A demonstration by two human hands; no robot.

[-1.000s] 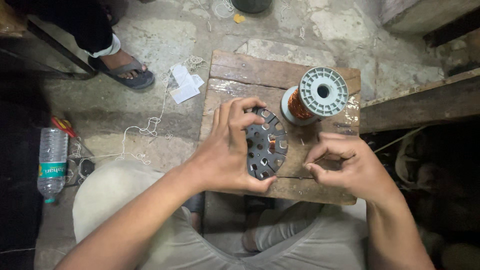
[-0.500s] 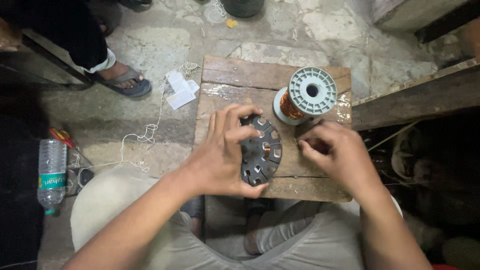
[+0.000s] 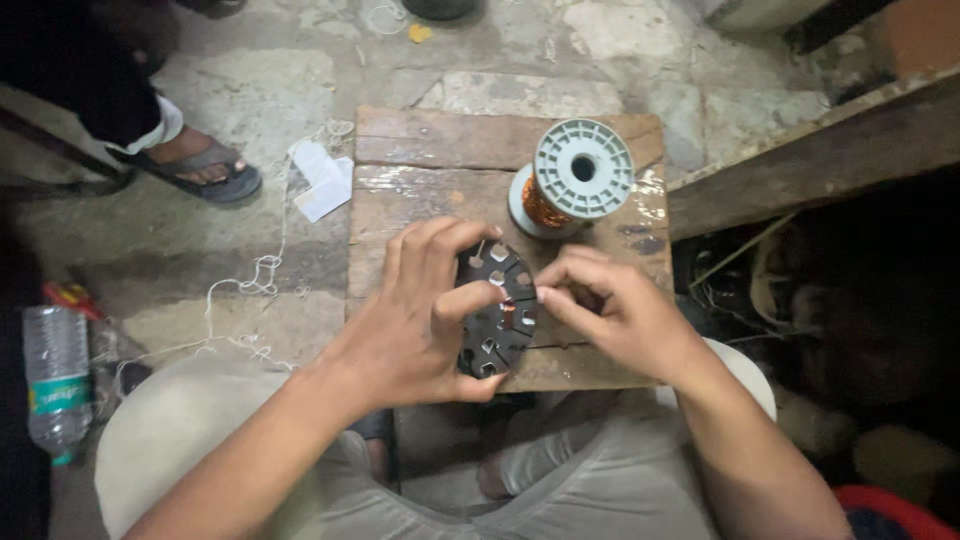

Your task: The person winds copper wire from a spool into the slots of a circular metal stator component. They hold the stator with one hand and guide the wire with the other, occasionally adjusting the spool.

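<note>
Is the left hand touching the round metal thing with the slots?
Touching. The head view shows the left hand gripping the slotted disc, fingers wrapped over its top and bottom edges.

arms: bare to the elbow, no sleeves, watch or rings | left hand: bare, ungloved | right hand: bare, ungloved | legs: light beige-grey trousers, creased at the knees

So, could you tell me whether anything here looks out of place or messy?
Mostly the floor: loose white string trails in a tangle left of the wooden board, beside scraps of paper, and a plastic bottle lies nearby. The stator in the left hand looks intact.
</note>
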